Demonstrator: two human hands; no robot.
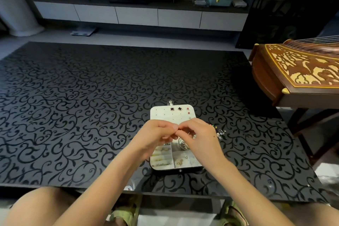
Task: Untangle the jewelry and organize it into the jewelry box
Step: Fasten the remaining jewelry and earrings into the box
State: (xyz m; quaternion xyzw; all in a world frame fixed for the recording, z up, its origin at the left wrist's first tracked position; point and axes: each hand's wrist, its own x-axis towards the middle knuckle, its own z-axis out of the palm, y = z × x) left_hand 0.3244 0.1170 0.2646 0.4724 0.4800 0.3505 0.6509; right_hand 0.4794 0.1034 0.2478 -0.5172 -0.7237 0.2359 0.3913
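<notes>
An open white jewelry box [166,166] lies on the black patterned table. Its raised lid panel [161,113] carries two dark clover studs [175,109] and small red studs. Several compartments hold gold and silver pieces. My left hand [157,135] and my right hand [200,134] meet above the box, fingertips pinched together on a tiny jewelry piece [178,129] that is mostly hidden. A small tangle of loose jewelry [220,132] lies on the table just right of the box.
The glass table [82,106] stretches wide to the left and far side. A wooden zither [297,73] on a stand is at the right. A TV cabinet [139,14] lines the far wall. My knees and green sandals show under the near table edge.
</notes>
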